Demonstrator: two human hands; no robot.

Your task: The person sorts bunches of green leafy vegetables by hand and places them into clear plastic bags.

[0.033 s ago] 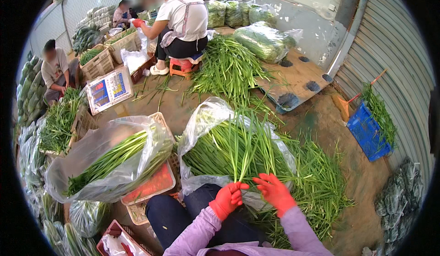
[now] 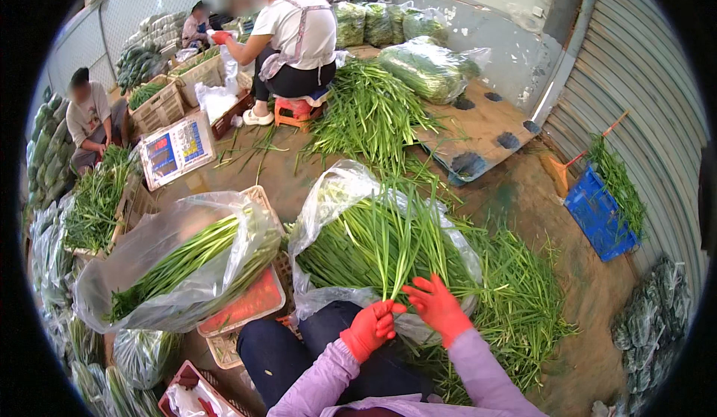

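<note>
My left hand (image 2: 370,331), in a red glove, is closed around the pale root ends of a few Chinese chives (image 2: 393,260), whose leaves point away from me. Just to its right, my right hand (image 2: 441,311), gloved in red too, has its fingers apart and holds nothing. Beneath the held stalks, an open clear plastic bag (image 2: 320,202) full of chives lies before my knees. Loose chives (image 2: 515,305) spread over the floor on the right.
Another clear bag (image 2: 112,275) of greens rests on crates at left. Beyond it stands a scale (image 2: 177,150). A person on a red stool (image 2: 295,110) works beside a chive pile (image 2: 370,110). A blue crate (image 2: 603,211) leans near the corrugated wall at right.
My right hand has shifted slightly left and up, closer to the held chives. The left hand keeps its grip in nearly the same place.
</note>
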